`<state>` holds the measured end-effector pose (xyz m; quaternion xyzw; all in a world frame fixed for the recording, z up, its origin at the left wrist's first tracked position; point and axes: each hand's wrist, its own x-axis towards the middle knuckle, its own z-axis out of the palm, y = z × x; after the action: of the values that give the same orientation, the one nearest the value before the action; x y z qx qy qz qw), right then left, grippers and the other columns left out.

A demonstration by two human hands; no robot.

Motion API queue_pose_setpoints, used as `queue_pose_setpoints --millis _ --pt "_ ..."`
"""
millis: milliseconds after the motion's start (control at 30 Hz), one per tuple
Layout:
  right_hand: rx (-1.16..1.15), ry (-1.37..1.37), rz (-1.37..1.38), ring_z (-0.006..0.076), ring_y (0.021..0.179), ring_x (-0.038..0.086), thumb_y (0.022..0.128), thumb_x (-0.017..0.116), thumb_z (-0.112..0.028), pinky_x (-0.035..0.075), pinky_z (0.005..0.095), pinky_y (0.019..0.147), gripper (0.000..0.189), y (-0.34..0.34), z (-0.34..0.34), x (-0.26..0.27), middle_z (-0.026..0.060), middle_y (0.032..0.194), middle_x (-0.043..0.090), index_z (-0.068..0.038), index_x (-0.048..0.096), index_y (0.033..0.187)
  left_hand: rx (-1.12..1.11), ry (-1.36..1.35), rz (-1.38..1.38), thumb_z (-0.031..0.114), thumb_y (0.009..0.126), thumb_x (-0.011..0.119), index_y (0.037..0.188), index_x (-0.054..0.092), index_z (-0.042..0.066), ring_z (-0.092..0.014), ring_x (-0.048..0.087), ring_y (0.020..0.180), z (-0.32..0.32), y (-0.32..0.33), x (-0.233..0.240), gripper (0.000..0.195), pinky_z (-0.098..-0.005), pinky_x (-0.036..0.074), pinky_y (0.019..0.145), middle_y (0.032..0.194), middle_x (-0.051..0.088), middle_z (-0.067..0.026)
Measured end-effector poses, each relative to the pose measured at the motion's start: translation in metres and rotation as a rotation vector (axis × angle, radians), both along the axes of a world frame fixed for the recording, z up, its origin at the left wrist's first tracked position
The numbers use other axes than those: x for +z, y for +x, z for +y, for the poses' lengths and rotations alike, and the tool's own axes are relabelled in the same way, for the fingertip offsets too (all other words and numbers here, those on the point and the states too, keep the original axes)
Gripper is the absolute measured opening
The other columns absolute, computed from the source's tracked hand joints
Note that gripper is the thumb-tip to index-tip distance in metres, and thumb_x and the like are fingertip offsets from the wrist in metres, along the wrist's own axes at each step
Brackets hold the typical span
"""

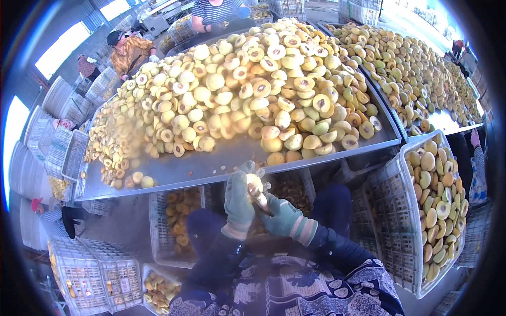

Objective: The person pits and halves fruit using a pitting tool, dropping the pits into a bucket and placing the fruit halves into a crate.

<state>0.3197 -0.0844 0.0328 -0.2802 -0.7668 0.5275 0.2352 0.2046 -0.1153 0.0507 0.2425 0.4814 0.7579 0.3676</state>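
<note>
In my left hand (238, 199), in a grey-green work glove, sits a halved yellow peach (253, 184), cut face towards me. My right hand (281, 218), gloved the same way with a striped cuff, grips a small pitting tool (261, 200) whose end meets the fruit's middle. The tool's exact shape is mostly hidden by the fingers. Both hands hang just past the front edge of a metal table (185, 173). A large heap of halved peaches (241, 91) covers much of it, many showing brown stone cavities.
Under the table edge, crates (178, 258) of fruit stand around my knees. A tall plastic crate (419, 221) of peach halves is close on my right. A second table (438, 128) holds another heap. Stacked crates (95, 272) line the left. Several people work nearby, one across the table (216, 14).
</note>
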Motion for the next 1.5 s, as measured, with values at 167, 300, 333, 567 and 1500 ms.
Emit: queue_pose_setpoints --millis 167,300,333,567,1500 --pt "0.227 -0.835 0.092 0.0148 0.067 0.059 0.089 0.055 -0.021 0.047 0.0263 0.058 0.026 0.011 0.001 0.031 0.0056 0.08 0.063 -0.004 0.056 0.109 -0.055 -0.021 -0.056 0.032 0.095 0.044 0.123 0.047 0.003 -0.025 0.062 0.086 -0.012 0.0 0.004 0.04 -0.0324 0.055 0.069 0.111 0.057 -0.0143" --pt "0.487 -1.216 0.109 0.0081 0.055 0.053 0.092 0.051 -0.019 0.044 0.0201 0.05 0.023 0.017 0.014 0.023 0.0004 0.065 0.055 -0.001 0.06 0.103 -0.077 -0.039 -0.142 0.026 0.094 0.049 0.125 0.048 0.007 -0.022 0.062 0.083 -0.016 0.01 0.017 0.037 -0.0306 0.053 0.071 0.111 0.058 -0.0156" --pt "0.488 -1.217 0.11 0.0081 0.055 0.053 0.092 0.051 -0.019 0.044 0.0201 0.05 0.023 0.018 0.014 0.023 0.0004 0.065 0.055 -0.001 0.06 0.103 -0.076 -0.041 -0.141 0.026 0.094 0.049 0.125 0.048 0.007 -0.022 0.062 0.083 -0.016 0.009 0.016 0.037 -0.0306 0.053 0.071 0.111 0.058 -0.0156" --pt "0.754 -1.766 0.554 0.0082 0.035 0.042 0.092 0.048 -0.016 0.032 0.0209 0.032 0.022 0.021 0.007 0.004 -0.0025 0.053 0.046 0.004 0.058 0.094 -0.186 -0.085 -0.162 0.025 0.093 0.051 0.124 0.048 0.006 -0.02 0.06 0.078 -0.016 0.006 0.008 0.037 -0.0321 0.053 0.069 0.101 0.058 -0.0127" --pt "0.148 -1.607 0.236 0.0043 0.042 0.039 0.092 0.054 -0.022 0.033 0.0153 0.036 0.017 0.022 0.01 -0.029 -0.0035 0.059 0.045 -0.005 0.054 0.094 0.227 -1.182 1.474 0.033 0.081 0.062 0.11 0.062 0.009 -0.031 0.059 0.09 -0.063 -0.15 0.02 0.038 -0.0422 0.046 0.08 0.102 0.061 -0.02"
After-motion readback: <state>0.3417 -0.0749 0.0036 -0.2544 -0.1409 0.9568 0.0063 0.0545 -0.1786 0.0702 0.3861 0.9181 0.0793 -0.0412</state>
